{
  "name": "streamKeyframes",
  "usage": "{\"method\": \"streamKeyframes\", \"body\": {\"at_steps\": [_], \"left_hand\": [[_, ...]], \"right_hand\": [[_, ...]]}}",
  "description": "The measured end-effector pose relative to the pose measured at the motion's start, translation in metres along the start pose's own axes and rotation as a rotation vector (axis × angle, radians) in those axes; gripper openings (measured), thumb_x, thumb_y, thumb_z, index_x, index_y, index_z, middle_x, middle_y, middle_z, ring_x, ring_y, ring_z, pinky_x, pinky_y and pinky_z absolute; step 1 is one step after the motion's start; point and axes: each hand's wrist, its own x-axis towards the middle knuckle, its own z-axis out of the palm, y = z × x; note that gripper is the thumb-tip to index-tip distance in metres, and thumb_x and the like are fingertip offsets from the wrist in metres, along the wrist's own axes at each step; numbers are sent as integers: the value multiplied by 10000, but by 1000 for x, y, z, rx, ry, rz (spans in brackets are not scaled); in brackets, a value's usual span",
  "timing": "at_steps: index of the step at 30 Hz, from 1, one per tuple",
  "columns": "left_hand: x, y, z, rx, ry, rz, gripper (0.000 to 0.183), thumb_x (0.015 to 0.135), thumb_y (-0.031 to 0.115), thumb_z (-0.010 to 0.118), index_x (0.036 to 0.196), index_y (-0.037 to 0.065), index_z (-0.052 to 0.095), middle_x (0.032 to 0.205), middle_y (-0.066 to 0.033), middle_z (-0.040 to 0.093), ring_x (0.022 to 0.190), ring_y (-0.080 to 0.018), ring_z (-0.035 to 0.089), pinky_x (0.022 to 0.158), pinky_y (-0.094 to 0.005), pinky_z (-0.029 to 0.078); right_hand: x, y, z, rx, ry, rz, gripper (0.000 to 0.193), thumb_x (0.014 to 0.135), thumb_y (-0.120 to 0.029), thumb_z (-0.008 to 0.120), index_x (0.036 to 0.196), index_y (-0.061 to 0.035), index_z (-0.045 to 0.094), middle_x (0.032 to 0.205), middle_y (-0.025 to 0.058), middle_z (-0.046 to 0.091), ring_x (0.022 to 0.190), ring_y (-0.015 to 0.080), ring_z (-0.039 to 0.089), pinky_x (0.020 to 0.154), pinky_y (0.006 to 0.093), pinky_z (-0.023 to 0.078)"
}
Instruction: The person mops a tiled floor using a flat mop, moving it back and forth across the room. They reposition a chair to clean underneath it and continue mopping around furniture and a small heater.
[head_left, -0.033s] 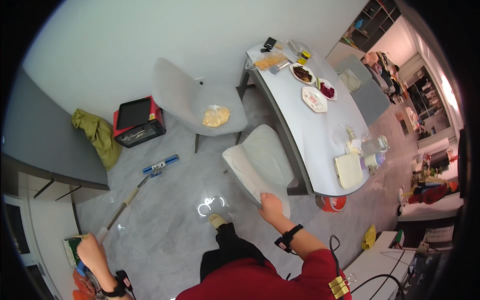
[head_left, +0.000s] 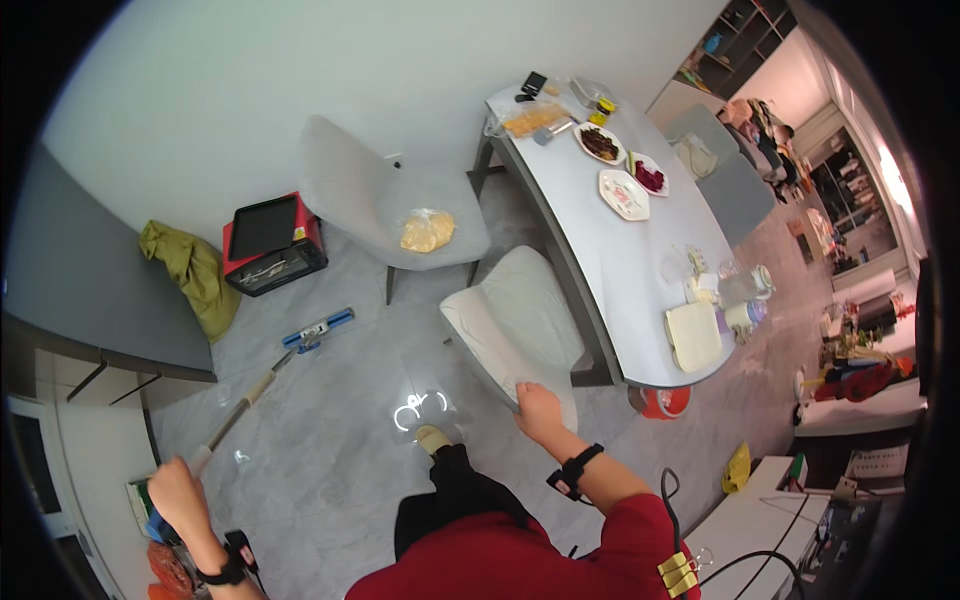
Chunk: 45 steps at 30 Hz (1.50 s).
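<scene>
Head view: the mop (head_left: 257, 387) is gripped by the nearer left hand (head_left: 180, 497), its long axis angled ahead and rightward; a chair (head_left: 484, 332) is clasped, backrest edge, by the right hand (head_left: 540, 412).

A: Your top (head_left: 480, 565) is dark red, its right sleeve (head_left: 645, 545) short.
B: Your trousers (head_left: 470, 497) are black, and your visible shoe (head_left: 432, 438) is pale yellow.
A: You wear black bands too: a right strap (head_left: 582, 461) and a left strap (head_left: 222, 576), each beside a small dark box.
B: Your right box (head_left: 562, 486) shows a reddish marking. By that sleeve you've a yellow clip (head_left: 678, 576) with thin wire handles, and a looping black cable (head_left: 671, 521).
</scene>
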Motion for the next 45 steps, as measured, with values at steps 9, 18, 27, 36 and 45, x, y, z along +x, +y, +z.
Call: {"method": "streamKeyframes", "body": {"at_steps": [9, 18, 27, 36, 45], "left_hand": [[160, -30, -16, 48, 166, 203, 72, 609, 33, 634, 643, 82, 595, 697, -104, 607, 713, -267, 611, 625, -342, 470], [258, -67, -13, 8, 160, 322, 207, 471, 100, 755, 614, 91, 606, 700, -103, 618, 705, -265, 627, 628, -317, 491], [337, -71, -8, 79, 97, 365, 392, 379, 242, 864, 642, 84, 619, 728, -97, 639, 734, -262, 640, 625, -327, 508], [385, -98, 12, 42, 19, 312, 535, 331, 249, 882, 760, 71, 617, 805, -114, 644, 783, -286, 629, 673, -352, 505], [419, -114, 52, -6, 92, 241, 587, 260, 155, 862, 744, 81, 539, 777, -105, 605, 786, -310, 591, 672, -376, 474]], "right_hand": [[-26, -21, -34, -47, 1, 12, 267, 582, -89, 663, 777, -52, 484, 747, 113, 550, 763, 304, 555, 631, 419, 454], [-96, -117, -31, -6, -30, 59, 253, 583, -79, 661, 777, -64, 499, 743, 92, 552, 756, 292, 554, 614, 406, 460], [-144, -191, -10, -57, 5, 194, 288, 543, -83, 670, 782, -61, 512, 699, 98, 545, 705, 303, 552, 587, 410, 453], [-204, -239, -3, -58, -111, 447, 332, 537, -68, 676, 838, -55, 536, 737, 88, 565, 721, 291, 563, 601, 394, 469], [-293, -202, -6, -155, 0, 757, 309, 534, -91, 719, 790, -40, 554, 771, 141, 591, 768, 343, 570, 649, 422, 476]]}}
